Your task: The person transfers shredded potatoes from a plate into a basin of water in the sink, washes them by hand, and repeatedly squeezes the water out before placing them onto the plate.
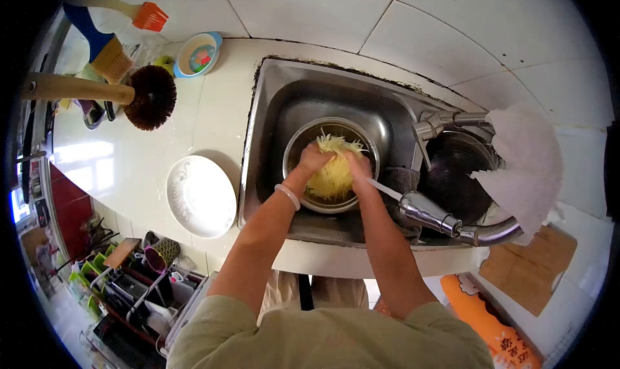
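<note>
A round metal bowl (pixel 294 193) stands in the left basin of the steel sink (pixel 258 120). It holds pale yellow shreds (pixel 330 178). My left hand (pixel 314 159), with a light bangle on its wrist, is closed on the shreds at the bowl's left side. On the right, my right hand (pixel 358 167) closes round them too; its fingertips are partly hidden among the shreds. Close to my right wrist, the faucet head (pixel 420 212) reaches in from the right, and a stream of water runs from it toward that wrist.
A white plate (pixel 201 196) lies on the counter left of the sink. Further back are a round brown brush (pixel 150 97) and a small blue-rimmed bowl (pixel 197 55). A dark pan (pixel 455 175) sits in the right basin. A wooden board (pixel 529 265) is at the right.
</note>
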The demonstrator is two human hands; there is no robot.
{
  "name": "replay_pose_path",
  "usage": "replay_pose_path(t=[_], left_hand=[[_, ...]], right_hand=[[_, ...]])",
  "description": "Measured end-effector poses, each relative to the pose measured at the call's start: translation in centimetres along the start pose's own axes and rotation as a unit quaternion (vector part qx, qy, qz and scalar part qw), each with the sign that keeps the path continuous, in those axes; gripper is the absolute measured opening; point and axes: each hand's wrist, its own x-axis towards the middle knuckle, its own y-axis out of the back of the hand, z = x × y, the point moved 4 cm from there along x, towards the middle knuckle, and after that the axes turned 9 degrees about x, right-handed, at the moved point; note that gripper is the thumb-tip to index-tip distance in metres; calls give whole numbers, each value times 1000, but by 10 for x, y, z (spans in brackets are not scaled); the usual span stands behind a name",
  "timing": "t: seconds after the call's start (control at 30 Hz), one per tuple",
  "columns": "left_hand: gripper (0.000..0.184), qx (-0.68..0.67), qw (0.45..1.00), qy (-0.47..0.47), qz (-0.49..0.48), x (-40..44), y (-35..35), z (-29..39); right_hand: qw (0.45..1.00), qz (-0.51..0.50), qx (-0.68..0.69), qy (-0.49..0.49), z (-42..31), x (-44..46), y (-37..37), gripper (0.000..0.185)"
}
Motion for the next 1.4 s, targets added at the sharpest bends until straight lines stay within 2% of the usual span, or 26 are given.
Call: replay_pose_path(t=[0.07, 0.13, 0.17, 0.23, 0.27, 0.33, 0.37, 0.43, 0.47, 0.5, 0.57, 0.63, 0.67, 0.77, 0.83, 0.87, 0.9, 0.93, 0.97, 1.03, 1.07, 1.17, 1.2, 1.27, 1.33, 1.4], left_hand=[[81, 91, 996, -9, -11, 0, -4, -10], [83, 306, 937, -81, 144, -23, -11, -13], [83, 307, 937, -81, 145, -31, -15, -18], [86, 149, 973, -32, 171, -40, -15, -34], [86, 150, 973, -31, 171, -39, -16, -35], [87, -179, 978, 51, 99, -25, -30, -53], [88, -284, 952, 82, 78, -18, -36, -59], [93, -459, 882, 10, -108, 18, -53, -62], [93, -459, 882, 13, -108, 28, -57, -66], [87, -475, 876, 51, -64, 39, -58, -73], [82, -489, 868, 85, -21, 58, -62, -84], [80, -466, 883, 49, -30, 69, -67, -88], [79, -459, 887, 37, -33, 72, -68, -88], [85, -232, 968, -32, 94, 39, -44, -74], [97, 199, 964, -131, 118, 11, -30, -52], [97, 199, 964, -130, 117, -6, -32, -42], [95, 321, 928, -122, 147, -25, -39, -30], [94, 438, 875, -111, 175, -34, -45, -22], [94, 438, 875, -111, 175, -32, -48, -21], [91, 566, 812, -83, 119, -7, -61, -36], [90, 605, 786, -74, 98, 7, -67, -47], [86, 639, 747, -108, 151, 28, -66, -54], [81, 587, 794, -82, 131, 10, -53, -33], [76, 532, 838, -53, 112, 1, -43, -16], [72, 369, 926, 8, 78, 6, -36, -18], [73, 288, 952, -38, 97, 25, -36, -29]], right_hand=[[993, 13, -109, 48, 27, 21, 13, 35], [928, -89, -332, 143, 10, 9, 11, 52], [928, -89, -331, 144, 2, -3, 8, 52], [757, -27, -588, 282, -31, -44, -22, 79], [758, -27, -588, 281, -33, -45, -30, 79], [735, -118, -641, 187, -28, -32, -44, 95], [735, -118, -641, 186, -25, -23, -46, 95], [796, -79, -590, 106, -5, 6, -41, 84], [797, -80, -590, 104, 3, 16, -38, 84], [895, -101, -430, 58, 10, 27, -31, 79], [960, -115, -254, 14, 27, 52, -21, 75], [988, -47, -146, -4, 48, 74, -7, 64], [991, 15, -131, -35, -22, -8, -14, 57], [989, 34, -140, -14, -22, -21, 0, 60], [979, -54, -195, -8, 14, 10, 14, 70], [911, -60, -395, 100, 0, -15, 5, 74], [792, -60, -573, 202, -11, -41, -7, 78], [761, -74, -616, 189, -12, -56, -18, 79], [761, -74, -616, 189, -3, -53, -24, 79], [621, -79, -749, 217, 23, -36, -32, 79], [612, -47, -733, 294, 30, -32, -30, 77], [682, -26, -677, 276, 42, -5, -28, 68], [682, -27, -678, 273, 40, -2, -28, 68], [806, -11, -546, 229, 28, 0, -20, 53], [834, 21, -489, 256, 50, 28, -6, 49], [855, 55, -434, 278, 54, 36, 6, 46]])
